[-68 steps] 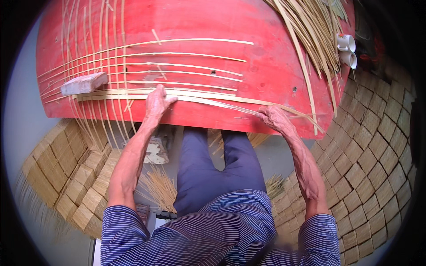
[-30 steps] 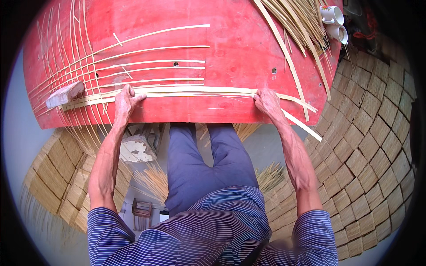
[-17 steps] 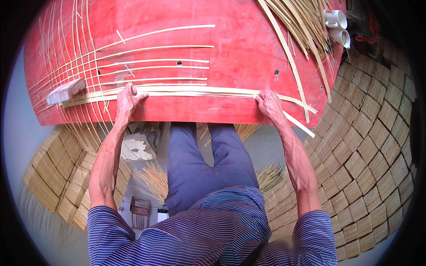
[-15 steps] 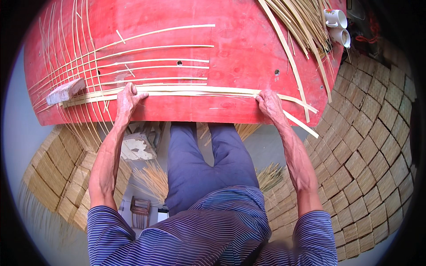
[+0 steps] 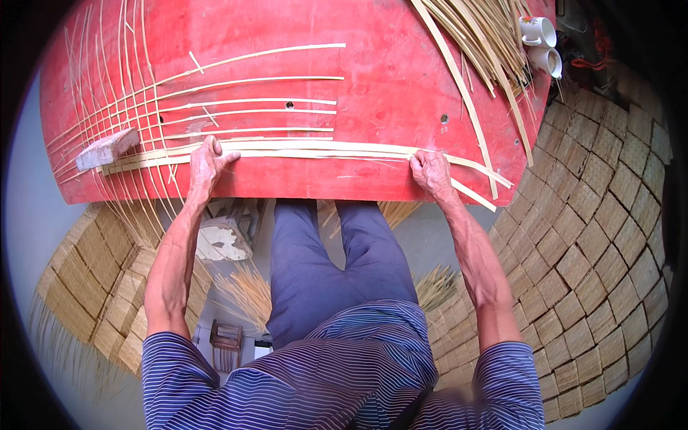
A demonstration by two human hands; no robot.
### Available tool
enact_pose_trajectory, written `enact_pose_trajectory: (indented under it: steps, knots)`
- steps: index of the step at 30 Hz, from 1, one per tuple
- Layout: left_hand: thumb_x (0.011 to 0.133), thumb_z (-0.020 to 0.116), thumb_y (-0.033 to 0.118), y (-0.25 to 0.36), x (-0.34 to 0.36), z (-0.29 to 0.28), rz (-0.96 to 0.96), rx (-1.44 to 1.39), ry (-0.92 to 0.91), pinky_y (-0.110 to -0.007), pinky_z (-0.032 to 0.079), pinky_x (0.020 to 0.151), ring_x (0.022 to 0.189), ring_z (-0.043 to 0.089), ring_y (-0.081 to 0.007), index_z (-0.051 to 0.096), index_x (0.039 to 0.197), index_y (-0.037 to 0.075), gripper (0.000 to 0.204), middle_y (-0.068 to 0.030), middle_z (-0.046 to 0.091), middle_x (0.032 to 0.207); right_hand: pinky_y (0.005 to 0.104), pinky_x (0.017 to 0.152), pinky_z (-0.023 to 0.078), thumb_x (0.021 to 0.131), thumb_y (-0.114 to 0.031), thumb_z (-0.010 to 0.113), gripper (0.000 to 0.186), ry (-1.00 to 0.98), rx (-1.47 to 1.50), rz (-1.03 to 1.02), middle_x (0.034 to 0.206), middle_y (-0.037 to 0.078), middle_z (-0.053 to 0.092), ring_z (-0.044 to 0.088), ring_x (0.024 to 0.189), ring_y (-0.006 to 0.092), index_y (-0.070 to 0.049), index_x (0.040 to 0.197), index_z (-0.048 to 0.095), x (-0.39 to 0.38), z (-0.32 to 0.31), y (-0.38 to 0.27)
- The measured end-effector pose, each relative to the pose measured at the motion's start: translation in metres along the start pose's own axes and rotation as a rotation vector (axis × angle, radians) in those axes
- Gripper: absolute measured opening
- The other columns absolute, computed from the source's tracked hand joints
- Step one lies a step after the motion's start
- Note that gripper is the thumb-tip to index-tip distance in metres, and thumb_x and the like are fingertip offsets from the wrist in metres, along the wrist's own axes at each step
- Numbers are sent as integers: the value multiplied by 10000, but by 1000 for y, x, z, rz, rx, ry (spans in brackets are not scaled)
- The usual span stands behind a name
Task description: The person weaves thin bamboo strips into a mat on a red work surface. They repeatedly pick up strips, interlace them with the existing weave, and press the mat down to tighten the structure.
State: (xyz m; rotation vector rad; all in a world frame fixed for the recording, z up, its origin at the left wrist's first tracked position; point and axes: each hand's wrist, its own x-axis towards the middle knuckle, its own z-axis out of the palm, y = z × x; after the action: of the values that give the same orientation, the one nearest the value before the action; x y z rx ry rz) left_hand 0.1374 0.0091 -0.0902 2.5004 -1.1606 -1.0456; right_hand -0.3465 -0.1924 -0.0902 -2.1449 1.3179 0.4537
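taking the middle of my view as a clock dial, woven straw-coloured pieces (image 5: 86,276) sit below the bench between eight and nine o'clock. past nine, a chalky, pinkish-white brick-shaped block (image 5: 107,150) rests on the strips at the left of the red-painted board bench (image 5: 390,79). near ten, upright thin pale strips (image 5: 145,43) cross long sideways pale strips (image 5: 308,101).

my left hand (image 5: 208,166), short of ten, is mostly curled with the thumb sticking out towards three; it bears on the flat, wider cream strips (image 5: 315,147), but i cannot tell whether it pinches them. those cream strips run across the near part of the bench, passing under twelve, to my right hand (image 5: 431,172) at two, which is closed around at least the lower one. the ends show beyond it, the lower reaching the bench's near edge.

if my two hands pull unevenly, i judge the cream strips could buckle or split along the grain; if my left hand lifts or the block slips, the crossing could skew. a careless sweep towards one could catch the loose tan strip bundle (image 5: 481,39), and knock the white cups (image 5: 539,30) just beside it.
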Motion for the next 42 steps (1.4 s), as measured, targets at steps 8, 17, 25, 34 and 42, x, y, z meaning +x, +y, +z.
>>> enact_pose_trajectory:
  steps: [8,17,25,34,42]
  knots:
    - [704,911,300,1,0,0,-12,0,5,-402,423,566,578,440,-249,454,759,37,530,-107,478,618,502,676,562,804,-215,557,267,64,-50,79,712,246,667,688,691,414,-7,746,715,2,0,-19]
    - [711,907,296,4,1,0,-34,22,-15,-394,412,563,588,415,-223,453,756,37,524,-94,465,618,489,718,542,858,-310,646,299,-155,115,59,763,227,686,692,757,395,-29,819,741,-3,-30,14]
    - [738,888,203,5,2,0,-62,-25,-33,-343,420,565,612,412,-169,456,767,43,461,-56,466,641,470,700,511,890,-344,669,295,-243,152,262,743,192,686,678,730,369,-64,898,761,-32,-80,123]
    - [740,872,238,-3,4,-2,-57,44,-52,-370,440,608,621,448,-198,465,773,45,451,-70,504,646,516,723,521,890,-355,660,295,-208,-23,282,788,214,693,691,802,398,-75,876,750,-31,-86,140]
    - [736,878,247,0,5,-2,-62,87,-58,-366,430,600,616,436,-192,460,762,50,463,-67,488,635,532,759,534,887,-304,639,261,-187,-61,278,829,228,700,694,847,412,-65,889,745,-31,-76,145]
